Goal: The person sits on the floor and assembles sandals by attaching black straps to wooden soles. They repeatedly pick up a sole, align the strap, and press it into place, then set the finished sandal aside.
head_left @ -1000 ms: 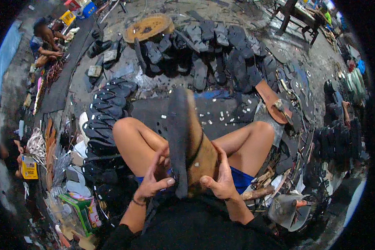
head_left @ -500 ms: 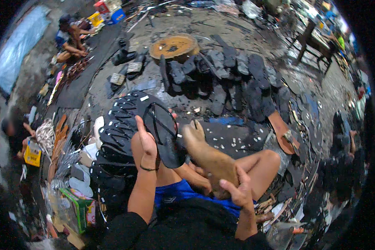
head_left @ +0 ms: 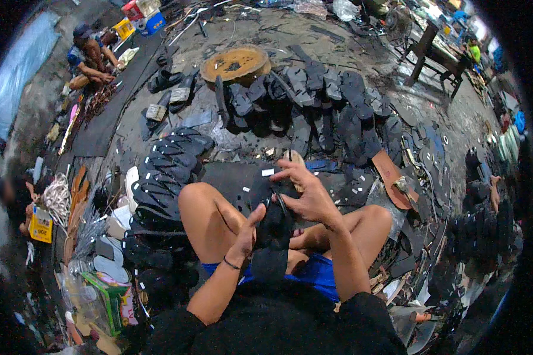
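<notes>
A black flip-flop (head_left: 272, 231) with thin straps is upright in front of me, its heel toward my body and a small white label (head_left: 268, 173) near its toe. My left hand (head_left: 247, 236) grips its left side, thumb along the edge. My right hand (head_left: 311, 198) is at the front, its thumb against the strap and its fingers bent over the toe area. Just past my right hand shows the pale toe end of a wooden foot form (head_left: 294, 158); the rest of it is hidden. My crossed bare legs (head_left: 210, 219) lie on both sides.
Rows of black flip-flops (head_left: 166, 177) stand left of my knee. Dark soles (head_left: 302, 89) are piled ahead, by a round wooden block (head_left: 234, 62). A brown sole (head_left: 394, 177) lies right. A person (head_left: 92, 62) crouches far left; a green box (head_left: 103, 302) sits near left.
My right hand has let go of the wooden foot form and moved onto the flip-flop. My left hand has brought the flip-flop right and closer to my body's middle.
</notes>
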Motion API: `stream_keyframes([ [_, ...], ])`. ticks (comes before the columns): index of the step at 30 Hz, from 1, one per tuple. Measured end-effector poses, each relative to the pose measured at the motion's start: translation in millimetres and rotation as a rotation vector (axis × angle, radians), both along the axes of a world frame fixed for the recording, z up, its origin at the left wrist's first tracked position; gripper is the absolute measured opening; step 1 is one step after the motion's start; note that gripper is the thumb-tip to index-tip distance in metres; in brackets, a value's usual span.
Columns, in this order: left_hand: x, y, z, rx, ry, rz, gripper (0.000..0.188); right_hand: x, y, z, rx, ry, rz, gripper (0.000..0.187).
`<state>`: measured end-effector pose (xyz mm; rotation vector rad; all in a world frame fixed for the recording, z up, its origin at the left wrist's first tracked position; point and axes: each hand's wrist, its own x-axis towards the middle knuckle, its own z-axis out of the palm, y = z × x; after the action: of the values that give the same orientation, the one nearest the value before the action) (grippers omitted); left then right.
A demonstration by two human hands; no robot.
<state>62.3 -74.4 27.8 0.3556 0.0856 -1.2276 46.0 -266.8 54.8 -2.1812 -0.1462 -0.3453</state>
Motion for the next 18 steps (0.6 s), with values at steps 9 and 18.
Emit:
stream_keyframes([
  [9, -11.6, 33.9, 15.9, 0.254, -0.327, -0.012, 0.054, -22.5, 25.2, 17.5, 0.004, -0.004, -0.011, 0.041],
  [18, -13.2, 36.6, 15.3, 0.310, -0.563, 0.008, 0.072, -27.6, 30.6, 19.4, -0.015, -0.078, -0.014, 0.049],
])
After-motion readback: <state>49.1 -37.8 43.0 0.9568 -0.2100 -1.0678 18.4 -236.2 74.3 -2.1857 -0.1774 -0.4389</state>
